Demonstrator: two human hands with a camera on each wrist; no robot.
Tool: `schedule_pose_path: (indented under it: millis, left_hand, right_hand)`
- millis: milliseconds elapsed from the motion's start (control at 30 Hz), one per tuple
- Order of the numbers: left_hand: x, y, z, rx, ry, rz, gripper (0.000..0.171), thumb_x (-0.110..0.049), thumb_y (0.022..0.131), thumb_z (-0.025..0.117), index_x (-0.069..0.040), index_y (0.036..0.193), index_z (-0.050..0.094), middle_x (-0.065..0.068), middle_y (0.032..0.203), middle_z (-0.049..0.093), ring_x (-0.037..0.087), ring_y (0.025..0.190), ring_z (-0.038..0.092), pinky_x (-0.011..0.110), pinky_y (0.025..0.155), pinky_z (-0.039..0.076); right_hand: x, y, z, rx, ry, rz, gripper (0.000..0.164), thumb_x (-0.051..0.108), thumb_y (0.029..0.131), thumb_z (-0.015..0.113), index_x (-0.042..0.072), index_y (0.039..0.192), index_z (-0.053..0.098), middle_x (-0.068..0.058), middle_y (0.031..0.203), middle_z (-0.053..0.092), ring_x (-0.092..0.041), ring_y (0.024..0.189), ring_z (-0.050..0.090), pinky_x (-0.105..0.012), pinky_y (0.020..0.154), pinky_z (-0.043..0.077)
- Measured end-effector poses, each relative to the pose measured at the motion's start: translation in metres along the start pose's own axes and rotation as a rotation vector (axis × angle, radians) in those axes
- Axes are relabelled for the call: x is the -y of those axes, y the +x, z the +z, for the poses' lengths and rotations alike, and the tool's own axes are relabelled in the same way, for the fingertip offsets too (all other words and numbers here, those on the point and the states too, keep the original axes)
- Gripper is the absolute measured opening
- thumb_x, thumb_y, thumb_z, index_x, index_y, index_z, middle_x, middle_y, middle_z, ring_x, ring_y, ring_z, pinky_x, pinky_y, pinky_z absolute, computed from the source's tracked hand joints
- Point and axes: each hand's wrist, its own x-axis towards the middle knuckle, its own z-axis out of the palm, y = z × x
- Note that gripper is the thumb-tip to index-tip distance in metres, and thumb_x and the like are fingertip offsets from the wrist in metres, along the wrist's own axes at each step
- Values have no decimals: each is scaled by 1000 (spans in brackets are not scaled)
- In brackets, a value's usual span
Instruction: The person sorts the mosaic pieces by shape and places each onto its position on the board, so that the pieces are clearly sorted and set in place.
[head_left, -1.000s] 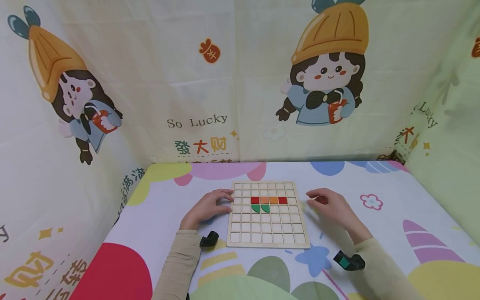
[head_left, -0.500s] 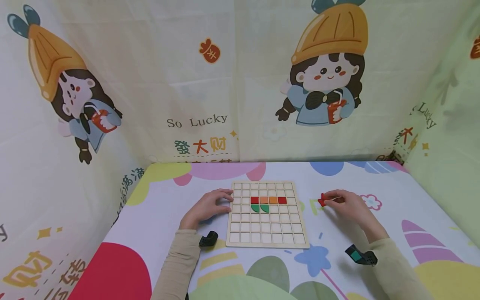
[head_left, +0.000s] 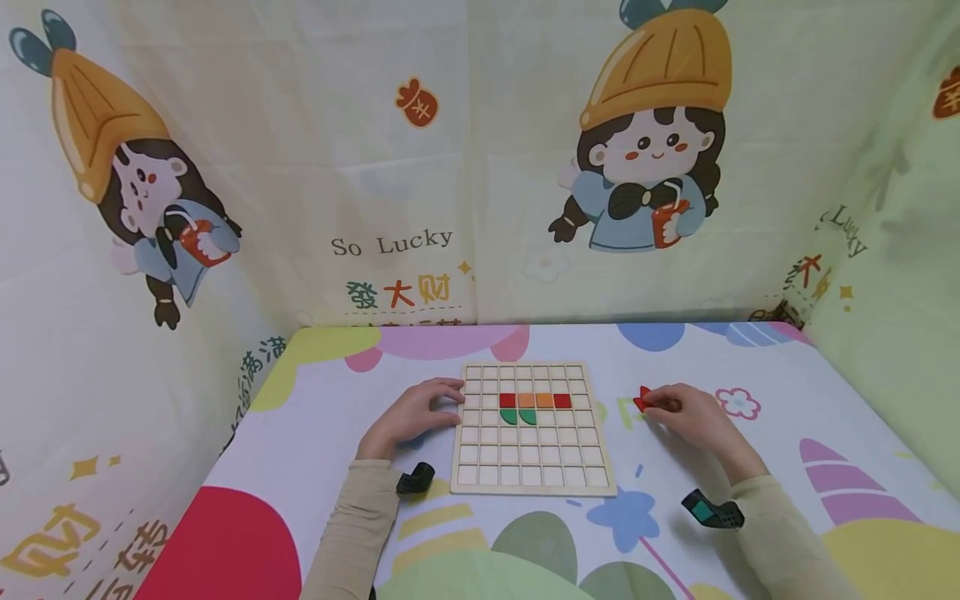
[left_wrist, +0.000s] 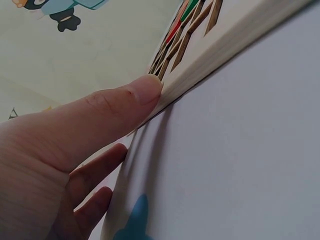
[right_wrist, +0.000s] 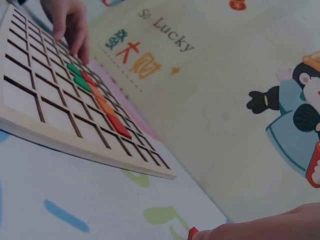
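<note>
A pale wooden grid board (head_left: 532, 490) lies flat on the table. One row holds a red square (head_left: 507, 401), a light orange square (head_left: 526, 400), an orange square (head_left: 544, 400) and another red square (head_left: 562, 401). Directly below the left two sit green quarter-round tiles (head_left: 509, 416). My left hand (head_left: 410, 417) rests its thumb (left_wrist: 142, 90) and fingertips against the board's left edge. Right of the board, my right hand (head_left: 693, 421) pinches a small red pointed tile (head_left: 641, 399) between thumb and fingertips. The fingers hide part of that tile; its full outline cannot be told.
A white tablecloth (head_left: 337, 392) with bright printed shapes covers the table. Pale printed curtains (head_left: 525, 167) hang behind and on both sides. Black wrist devices are strapped at the left sleeve (head_left: 352, 525) and the right sleeve (head_left: 787, 533).
My right hand has drawn back to the right, away from the board, then shifted slightly left. The red tile shows more clearly at its fingertips. The left hand stays against the board.
</note>
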Motion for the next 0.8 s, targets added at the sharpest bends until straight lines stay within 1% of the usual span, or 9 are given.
schedule_pose_path:
  millis: [167,233,367,500,567,667,800]
  left_hand:
    - [0,-1,0,-1,-14,1,28,-16,84,77,-10,111,71,2,141,54,24,137,40,44,116,28]
    - [0,-1,0,-3,-17,12,29,-16,84,77,-10,112,71,2,140,55,24,137,41,44,115,29]
    - [1,-1,0,-3,-17,26,31,-16,84,77,-9,113,70,2,137,57,24,135,43,44,114,30]
    - [1,0,0,-7,-10,20,31,-17,84,78,-10,113,71,1,136,58,24,134,44,44,114,31]
    - [0,0,0,-8,-8,16,31,-17,84,78,-10,113,71,1,135,58,24,134,45,44,114,31]
    - [0,0,0,-9,-5,5,31,-16,84,78,-10,113,71,0,135,58,23,134,44,43,115,30]
    - [-1,-1,0,-8,-13,-3,30,-15,84,78,-10,113,71,-1,134,58,23,134,44,44,115,30]
  right_hand:
    - [-1,2,3,-1,-11,-4,31,18,87,74,-1,111,68,-17,105,66,-30,93,56,-49,85,54]
    - [-1,2,3,-3,-16,-8,28,18,87,74,1,109,69,-15,103,66,-29,92,56,-48,84,54]
    - [-1,1,1,-2,-34,-27,24,18,86,75,2,104,70,-12,98,66,-27,88,55,-44,80,53]
    - [-2,-1,-2,10,-44,-29,22,19,86,75,3,101,69,-10,94,66,-26,86,55,-41,77,53]
    - [-2,-1,-3,15,-47,-28,24,19,86,75,2,102,69,-11,94,66,-26,86,55,-41,76,53]
    - [-1,-2,-2,12,-50,-33,32,19,86,75,-1,109,68,-13,98,66,-26,87,56,-41,76,53]
    - [1,-1,1,2,-42,-59,40,19,85,76,-4,116,66,-16,103,66,-26,87,56,-40,75,53]
